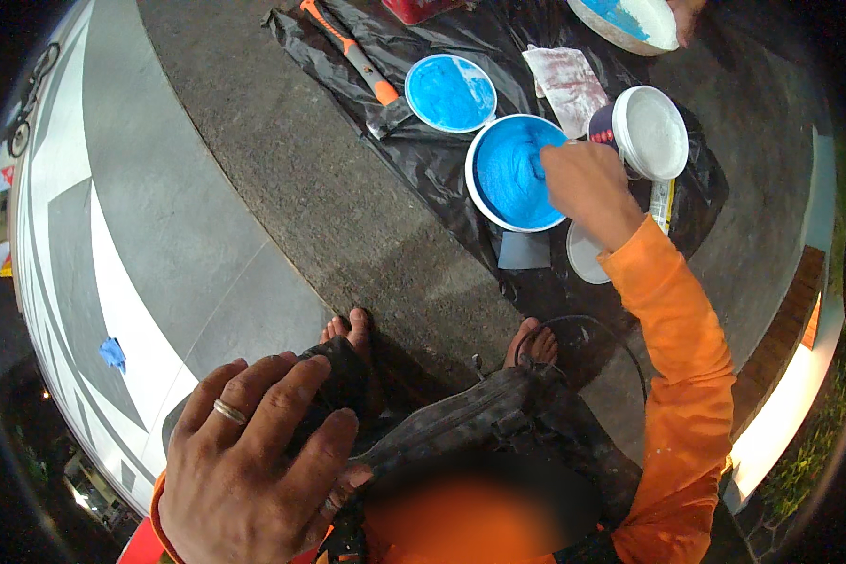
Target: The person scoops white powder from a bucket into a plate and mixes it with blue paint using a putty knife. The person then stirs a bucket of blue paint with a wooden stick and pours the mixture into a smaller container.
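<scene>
My right hand [587,183] is closed over the right side of a white tub [474,188] of thick blue paint [512,183]. Its fingertips reach down inside the rim, and whatever they grip is hidden behind the hand. Swirl marks show in the paint. A round lid [450,92] smeared with the same blue lies just beyond the tub. My left hand [258,461], with a ring on one finger, is held near my left knee. Its fingers are stretched out and nothing shows in it.
A black plastic sheet [432,174] bears a hammer [362,66], a stained cloth [569,85], a white-lidded tub [656,136], a pale round lid [587,254] and a grey square [524,251]. Another person's hand [688,19] touches a bowl [663,33]. Blue tape [113,353] lies left.
</scene>
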Action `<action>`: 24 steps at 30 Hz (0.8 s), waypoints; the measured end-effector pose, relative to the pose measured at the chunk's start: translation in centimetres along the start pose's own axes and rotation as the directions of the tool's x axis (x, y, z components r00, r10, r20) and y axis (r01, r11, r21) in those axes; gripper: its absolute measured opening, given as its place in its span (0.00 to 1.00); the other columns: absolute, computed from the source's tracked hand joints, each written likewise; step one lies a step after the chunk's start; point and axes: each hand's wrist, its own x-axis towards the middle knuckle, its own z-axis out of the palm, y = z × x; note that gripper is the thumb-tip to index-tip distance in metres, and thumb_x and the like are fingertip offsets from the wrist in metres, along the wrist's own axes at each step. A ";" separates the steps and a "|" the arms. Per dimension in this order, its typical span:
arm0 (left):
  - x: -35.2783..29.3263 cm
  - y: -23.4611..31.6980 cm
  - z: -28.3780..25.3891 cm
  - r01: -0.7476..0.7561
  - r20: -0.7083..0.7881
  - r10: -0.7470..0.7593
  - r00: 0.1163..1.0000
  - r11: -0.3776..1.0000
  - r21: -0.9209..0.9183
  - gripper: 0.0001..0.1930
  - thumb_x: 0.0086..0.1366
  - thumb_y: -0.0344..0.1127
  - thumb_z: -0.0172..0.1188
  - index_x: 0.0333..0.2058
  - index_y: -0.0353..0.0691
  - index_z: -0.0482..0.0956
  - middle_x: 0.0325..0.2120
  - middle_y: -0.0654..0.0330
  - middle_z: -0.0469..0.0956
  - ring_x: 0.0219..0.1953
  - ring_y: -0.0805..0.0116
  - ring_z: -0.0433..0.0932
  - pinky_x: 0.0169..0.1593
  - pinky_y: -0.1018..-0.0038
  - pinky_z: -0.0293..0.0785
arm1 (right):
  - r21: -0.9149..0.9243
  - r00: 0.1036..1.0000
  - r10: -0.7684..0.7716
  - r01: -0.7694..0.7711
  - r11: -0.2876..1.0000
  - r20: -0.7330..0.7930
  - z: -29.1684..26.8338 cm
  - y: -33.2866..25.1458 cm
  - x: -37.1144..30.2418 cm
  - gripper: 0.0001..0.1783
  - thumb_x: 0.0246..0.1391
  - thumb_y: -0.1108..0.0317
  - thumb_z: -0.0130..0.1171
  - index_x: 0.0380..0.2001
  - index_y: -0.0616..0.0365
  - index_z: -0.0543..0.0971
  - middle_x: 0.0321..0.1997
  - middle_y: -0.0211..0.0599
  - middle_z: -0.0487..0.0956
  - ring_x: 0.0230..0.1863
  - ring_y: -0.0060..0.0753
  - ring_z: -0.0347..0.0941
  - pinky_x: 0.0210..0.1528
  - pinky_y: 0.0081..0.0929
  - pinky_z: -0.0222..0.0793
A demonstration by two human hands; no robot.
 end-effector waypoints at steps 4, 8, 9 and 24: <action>-0.3 0.3 -0.1 0.012 0.007 -0.012 1.000 1.000 0.015 0.23 0.58 0.55 0.63 0.39 0.39 0.80 0.47 0.44 0.78 0.48 0.40 0.78 0.50 0.48 0.74 | 0.076 1.000 0.008 -0.006 0.997 -0.021 -2.0 1.6 -0.8 0.06 0.45 0.71 0.60 0.26 0.56 0.84 0.31 0.49 0.84 0.36 0.53 0.83 0.37 0.47 0.78; -0.2 0.6 0.0 0.017 0.006 -0.017 1.000 1.000 0.021 0.23 0.58 0.54 0.63 0.39 0.38 0.80 0.47 0.44 0.78 0.48 0.40 0.78 0.50 0.48 0.73 | 0.108 0.995 -0.015 0.026 0.994 -0.100 -5.9 1.8 -3.1 0.05 0.44 0.71 0.60 0.25 0.57 0.83 0.30 0.49 0.83 0.35 0.54 0.81 0.38 0.49 0.76; -0.2 0.5 0.0 0.013 0.002 -0.013 1.000 1.000 0.018 0.23 0.58 0.54 0.63 0.39 0.38 0.80 0.47 0.44 0.78 0.48 0.40 0.78 0.50 0.48 0.73 | 0.099 0.996 0.005 0.003 0.995 -0.085 -6.8 1.7 -3.7 0.05 0.44 0.71 0.60 0.25 0.56 0.83 0.30 0.49 0.83 0.36 0.54 0.81 0.38 0.48 0.76; 0.1 0.4 0.1 -0.012 0.012 0.012 1.000 1.000 0.018 0.23 0.58 0.54 0.63 0.40 0.37 0.81 0.48 0.43 0.77 0.47 0.38 0.78 0.50 0.48 0.73 | 0.114 0.997 0.031 -0.022 0.993 -0.075 0.0 -2.4 0.1 0.08 0.53 0.68 0.58 0.30 0.57 0.84 0.34 0.50 0.85 0.34 0.51 0.84 0.31 0.48 0.79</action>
